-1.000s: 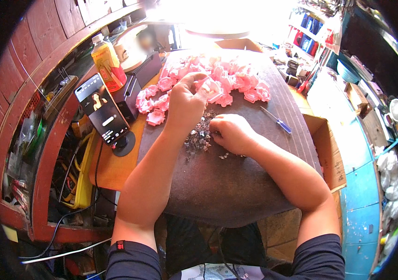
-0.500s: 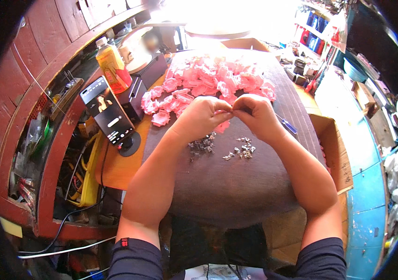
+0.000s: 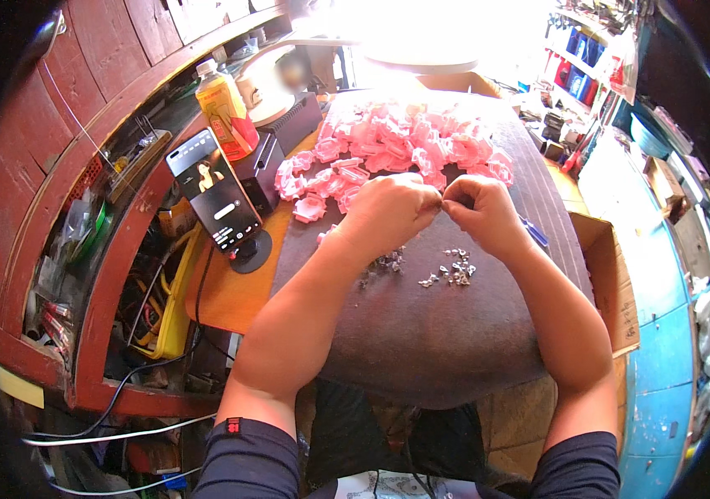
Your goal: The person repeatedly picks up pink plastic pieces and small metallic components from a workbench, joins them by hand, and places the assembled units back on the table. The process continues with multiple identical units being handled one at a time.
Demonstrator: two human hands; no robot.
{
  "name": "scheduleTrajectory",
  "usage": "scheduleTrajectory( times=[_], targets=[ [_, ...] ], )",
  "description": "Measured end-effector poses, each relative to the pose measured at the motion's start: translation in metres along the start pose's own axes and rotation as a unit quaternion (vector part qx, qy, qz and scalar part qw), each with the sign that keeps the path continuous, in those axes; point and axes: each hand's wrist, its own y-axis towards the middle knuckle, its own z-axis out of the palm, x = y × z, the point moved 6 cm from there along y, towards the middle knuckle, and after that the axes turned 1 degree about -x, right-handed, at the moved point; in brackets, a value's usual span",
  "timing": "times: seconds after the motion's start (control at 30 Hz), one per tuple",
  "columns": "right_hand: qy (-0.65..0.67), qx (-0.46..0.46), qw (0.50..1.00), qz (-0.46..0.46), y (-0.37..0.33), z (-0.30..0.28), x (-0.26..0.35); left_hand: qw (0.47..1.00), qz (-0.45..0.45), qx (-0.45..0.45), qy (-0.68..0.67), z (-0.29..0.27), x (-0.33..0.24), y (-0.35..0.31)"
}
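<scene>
My left hand (image 3: 391, 209) and my right hand (image 3: 489, 214) meet above the middle of the dark table, fingertips pinched together and nearly touching. Whatever lies between the fingers is too small or hidden to make out. Beyond my hands spreads a heap of pink moulded plastic pieces (image 3: 388, 141). Closer to me, a small pile of silvery metal parts (image 3: 455, 270) lies on the table below my right hand. A darker pile of small metal parts (image 3: 388, 261) sits beside my left forearm, which partly covers it.
On the left, a phone (image 3: 214, 191) with a lit screen stands on a round-based holder, beside a drink bottle (image 3: 227, 108). A blue-handled tool (image 3: 534, 232) lies right of my right hand. A cardboard box (image 3: 613, 283) stands at the table's right edge.
The whole view has shifted, so the scene sits further right. My left fingers have curled in more, and the pink piece seen beneath them earlier no longer shows there. Both hands remain together.
</scene>
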Motion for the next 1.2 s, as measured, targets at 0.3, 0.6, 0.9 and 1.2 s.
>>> scheduleTrajectory(
  times=[0.3,0.6,0.9,1.2],
  targets=[
    [0.072,-0.072,0.995,-0.019,0.002,-0.018,0.005,0.952,-0.152,-0.070,-0.257,0.003,0.022,-0.001],
    [0.030,-0.062,0.996,-0.062,-0.001,-0.008,0.013,0.900,-0.221,-0.027,-0.375,0.011,0.020,0.000],
    [-0.058,-0.051,0.992,-0.096,-0.006,-0.005,0.024,0.906,-0.193,-0.023,-0.376,0.011,0.016,0.001],
    [-0.121,-0.053,0.986,-0.097,-0.007,-0.005,0.024,0.916,-0.193,-0.023,-0.350,0.013,0.018,0.000]
  ],
)
